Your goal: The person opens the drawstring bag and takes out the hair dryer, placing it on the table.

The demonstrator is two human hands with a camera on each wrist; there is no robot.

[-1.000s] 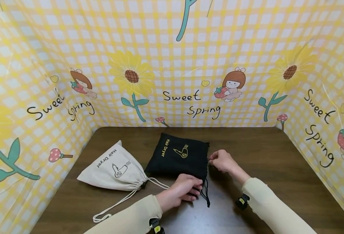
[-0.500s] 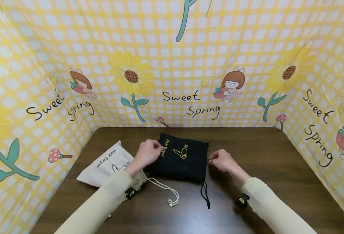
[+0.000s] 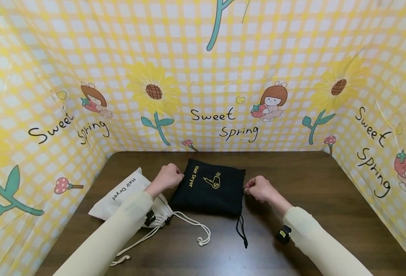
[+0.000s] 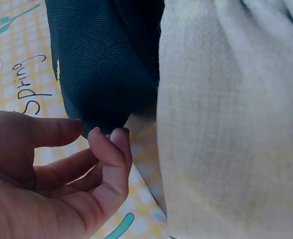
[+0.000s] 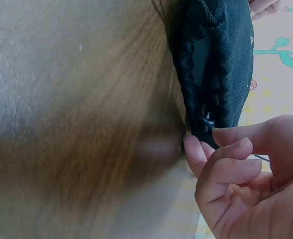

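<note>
A black drawstring bag (image 3: 220, 191) lies flat on the brown table, printed in yellow with "Hair Dryer" and a dryer outline. My left hand (image 3: 166, 176) is at its left, closed end; in the left wrist view, thumb and curled fingers meet at a corner of the black cloth. At the opposite, gathered mouth, my right hand (image 3: 259, 188) pinches the edge by the cord, and the right wrist view shows the mouth slightly parted. A black cord (image 3: 242, 232) trails from the near corner. Beneath my left forearm lies a beige drawstring bag (image 3: 120, 195) with the same print in black.
White cords (image 3: 196, 226) from the beige bag spread over the table (image 3: 313, 184) toward the front. A yellow checked cloth (image 3: 206, 76) with flowers and "Sweet Spring" lettering walls off the back and both sides. Each wrist wears a small black camera (image 3: 284, 234).
My left hand has gone from the near mouth corner, up across the beige bag, to the black bag's closed end. The right hand stays at the mouth edge.
</note>
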